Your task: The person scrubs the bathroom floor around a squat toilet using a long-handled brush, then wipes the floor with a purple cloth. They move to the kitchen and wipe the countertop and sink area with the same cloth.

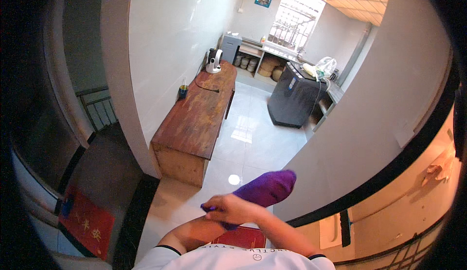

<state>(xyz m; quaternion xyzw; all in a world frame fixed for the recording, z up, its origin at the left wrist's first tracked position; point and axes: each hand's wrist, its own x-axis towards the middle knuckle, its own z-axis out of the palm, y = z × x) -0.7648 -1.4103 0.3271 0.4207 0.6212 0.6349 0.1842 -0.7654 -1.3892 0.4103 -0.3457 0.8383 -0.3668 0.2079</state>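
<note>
My left arm reaches in from the lower left, and my left hand (264,189) is inside a purple glove (278,185). The gloved fingers point to the upper right; their exact pose is blurred. Across the left wrist lies my bare right hand (231,208), its fingers closed on the purple cuff. Some purple material shows at its fingertips and below the wrist. A red mat (242,238) on the floor lies just beneath my arms.
Ahead on the left stands a long worn wooden table (199,113) with a white-and-black appliance (214,61), a plug cord and a dark cup (183,92). A dark washing machine (297,95) stands farther back. Walls flank the doorway, and a red doormat (87,226) lies at left.
</note>
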